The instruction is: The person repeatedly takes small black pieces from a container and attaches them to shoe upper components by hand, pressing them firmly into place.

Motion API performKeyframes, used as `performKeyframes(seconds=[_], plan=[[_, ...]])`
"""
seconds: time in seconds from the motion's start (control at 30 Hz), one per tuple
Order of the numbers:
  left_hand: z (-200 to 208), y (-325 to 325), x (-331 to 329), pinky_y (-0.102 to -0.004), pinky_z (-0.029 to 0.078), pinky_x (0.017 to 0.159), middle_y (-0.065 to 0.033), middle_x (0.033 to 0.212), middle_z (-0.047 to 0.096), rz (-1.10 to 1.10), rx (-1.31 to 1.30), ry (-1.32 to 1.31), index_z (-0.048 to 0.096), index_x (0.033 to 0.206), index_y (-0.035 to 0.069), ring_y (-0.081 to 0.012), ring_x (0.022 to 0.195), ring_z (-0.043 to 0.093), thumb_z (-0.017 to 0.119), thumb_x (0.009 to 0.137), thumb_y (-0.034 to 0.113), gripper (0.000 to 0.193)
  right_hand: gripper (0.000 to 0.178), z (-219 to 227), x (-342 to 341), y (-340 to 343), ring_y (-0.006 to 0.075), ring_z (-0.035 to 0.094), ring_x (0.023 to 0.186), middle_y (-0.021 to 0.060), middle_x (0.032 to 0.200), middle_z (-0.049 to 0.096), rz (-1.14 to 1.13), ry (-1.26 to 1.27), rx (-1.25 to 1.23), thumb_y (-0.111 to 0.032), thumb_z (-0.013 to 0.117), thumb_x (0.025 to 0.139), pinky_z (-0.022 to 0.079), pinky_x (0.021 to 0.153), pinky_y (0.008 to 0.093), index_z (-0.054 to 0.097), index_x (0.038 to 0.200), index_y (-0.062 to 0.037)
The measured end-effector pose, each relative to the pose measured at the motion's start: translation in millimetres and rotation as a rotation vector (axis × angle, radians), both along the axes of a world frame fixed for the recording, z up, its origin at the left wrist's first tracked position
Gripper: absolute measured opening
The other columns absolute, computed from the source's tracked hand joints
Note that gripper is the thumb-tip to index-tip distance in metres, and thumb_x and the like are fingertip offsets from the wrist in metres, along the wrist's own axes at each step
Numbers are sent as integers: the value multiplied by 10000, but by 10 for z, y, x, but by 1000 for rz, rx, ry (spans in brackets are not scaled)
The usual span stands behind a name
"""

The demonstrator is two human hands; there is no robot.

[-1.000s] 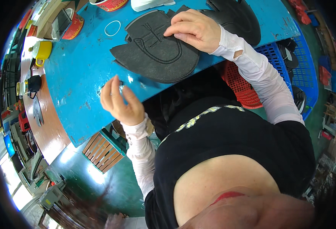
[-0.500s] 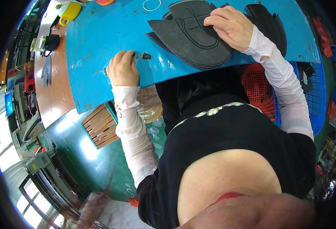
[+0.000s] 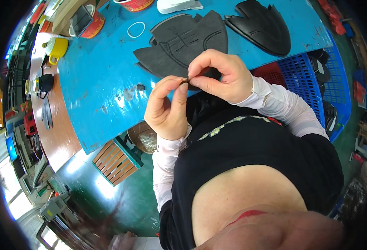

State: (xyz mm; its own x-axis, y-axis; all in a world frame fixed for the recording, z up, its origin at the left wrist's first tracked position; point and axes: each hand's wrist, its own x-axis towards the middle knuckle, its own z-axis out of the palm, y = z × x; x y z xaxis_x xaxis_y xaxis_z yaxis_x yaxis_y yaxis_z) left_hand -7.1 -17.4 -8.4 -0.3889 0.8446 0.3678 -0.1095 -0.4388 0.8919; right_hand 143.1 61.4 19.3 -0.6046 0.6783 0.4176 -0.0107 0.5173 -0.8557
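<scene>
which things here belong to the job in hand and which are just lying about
Likely the job:
small dark piece, pinched between left hand and right hand
black flat pieces on blue table

Seemingly just lying about:
yellow pot
red bowls
white loop

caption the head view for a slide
Left hand and right hand pinch a small dark piece near black panels on a blue table.

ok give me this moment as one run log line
left hand: pinching small dark piece, kind unclear | right hand: pinching same piece | black flat pieces: on blue table
</scene>
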Motion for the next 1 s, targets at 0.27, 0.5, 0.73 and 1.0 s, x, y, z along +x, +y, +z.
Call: performKeyframes(seconds=[0.27,0.5,0.73,1.0], plan=[[-49,72,59,-284,499,778,-131,965,658,-16,13,174,629,966,-27,-191,856,629,715,746,-118,253,203,-166,88,-82,104,564,781,64,896,591,25,99,-238,-17,629,866,473,700,256,446,950,-44],[184,55,-123,-245,505,796,-87,980,644,-456,-260,-236,601,1002,-26,-122,869,611,660,814,-110,214,190,74,244,93,79,498,829,35,894,548,361,117,-863,-44,591,901,446,738,239,405,930,-63],[257,247,-187,-303,490,703,-110,845,658,253,-124,788,663,905,5,-230,772,636,683,750,-82,178,182,44,188,690,183,551,735,53,820,554,-198,-278,225,16,585,867,439,734,280,428,877,-77],[178,354,-257,-315,481,728,-95,885,670,261,-81,1085,681,951,22,-223,802,625,692,763,-36,197,183,-151,81,960,278,568,732,73,738,527,-124,-450,599,-17,620,827,449,698,370,453,861,-86]])
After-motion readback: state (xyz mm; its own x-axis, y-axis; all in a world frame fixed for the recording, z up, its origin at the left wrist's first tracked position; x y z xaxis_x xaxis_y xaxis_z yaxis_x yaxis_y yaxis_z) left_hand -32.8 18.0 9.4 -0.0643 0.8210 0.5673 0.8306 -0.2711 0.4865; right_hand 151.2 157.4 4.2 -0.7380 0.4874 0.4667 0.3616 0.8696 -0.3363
